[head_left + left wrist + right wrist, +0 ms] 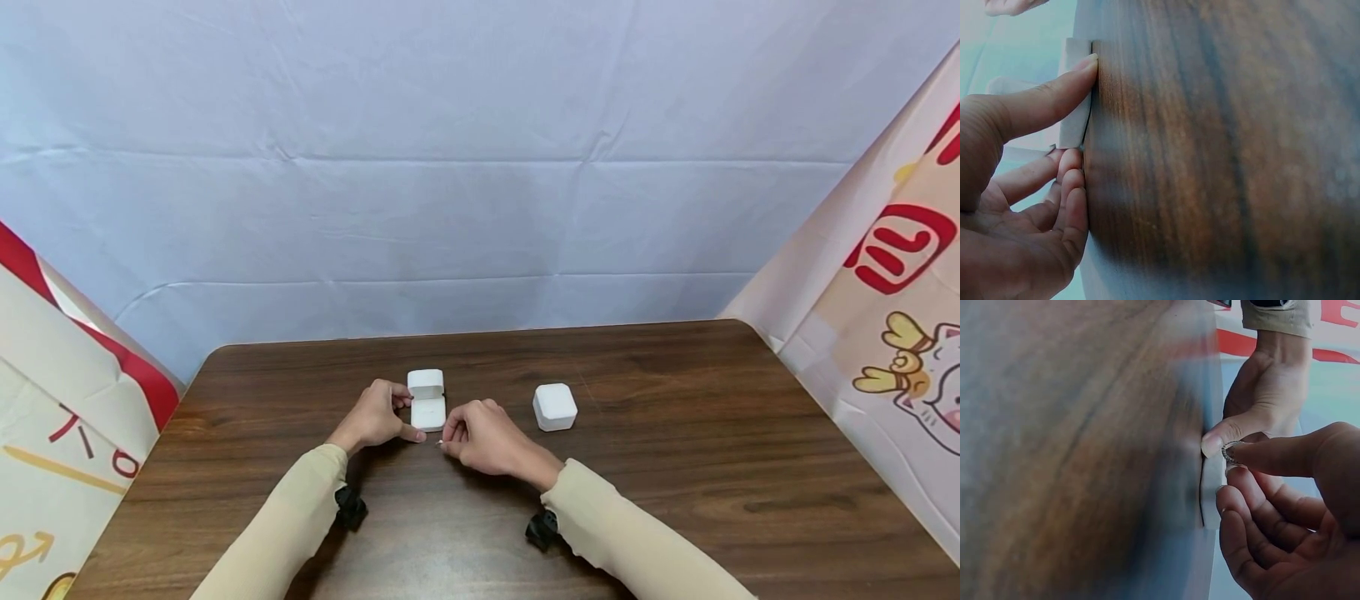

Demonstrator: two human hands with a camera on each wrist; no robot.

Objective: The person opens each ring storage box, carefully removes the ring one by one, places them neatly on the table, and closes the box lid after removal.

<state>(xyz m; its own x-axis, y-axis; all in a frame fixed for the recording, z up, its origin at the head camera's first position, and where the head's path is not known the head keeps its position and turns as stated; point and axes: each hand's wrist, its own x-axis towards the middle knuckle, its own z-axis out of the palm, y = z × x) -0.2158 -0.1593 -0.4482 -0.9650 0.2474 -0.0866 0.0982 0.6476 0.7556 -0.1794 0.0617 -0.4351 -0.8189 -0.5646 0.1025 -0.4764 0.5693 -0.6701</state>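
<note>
A small white ring box [428, 415] stands on the wooden table with its lid [425, 382] raised at the back. My left hand [378, 415] holds this box from the left, the thumb at its front edge and the other fingers by its side and hinge. In the left wrist view the thumb lies against the box base [1074, 128]. Just off the box's front right corner, my right hand [483, 437] pinches a silver ring [1229, 451] between thumb and index finger. The ring's band is partly hidden by the fingertips.
A second white box [555, 407], closed, sits to the right of my right hand. The brown table [675, 467] ends at a white cloth backdrop [450, 217]. Printed cloths hang at both sides.
</note>
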